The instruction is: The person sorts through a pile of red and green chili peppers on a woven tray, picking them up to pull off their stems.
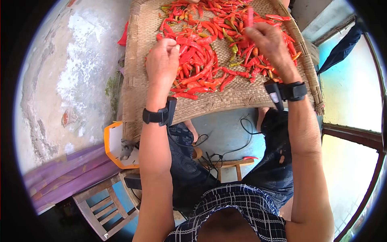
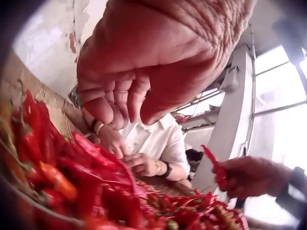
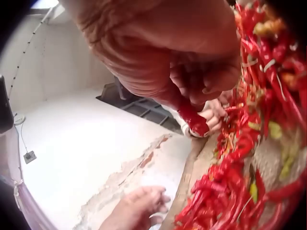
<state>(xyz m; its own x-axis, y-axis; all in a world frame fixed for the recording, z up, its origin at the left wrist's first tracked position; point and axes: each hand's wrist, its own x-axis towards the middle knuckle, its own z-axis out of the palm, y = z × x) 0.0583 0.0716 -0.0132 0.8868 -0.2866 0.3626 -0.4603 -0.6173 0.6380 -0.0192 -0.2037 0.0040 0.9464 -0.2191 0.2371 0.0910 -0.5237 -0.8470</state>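
Note:
My right hand (image 1: 271,43) pinches a red chili pepper (image 2: 214,166) above the right part of the woven tray. In the right wrist view, one end of that chili sticks out below the curled fingers. Over the pile of red chilies (image 1: 193,60) at the tray's left hovers my left hand (image 1: 162,62), its fingers loosely bent. A gap shows between its thumb and fingertips in the left wrist view, with nothing held there. More chilies, mostly red with some green and orange, spread across the back and right of the woven tray (image 1: 229,101).
Across the tray another person in a white shirt (image 2: 163,143) has both hands near the chilies. A rough wall (image 1: 76,80) stands left, windows (image 1: 350,92) right. Below are a wooden stool (image 1: 229,163), black cables (image 1: 238,150) and a wooden chair (image 1: 107,209).

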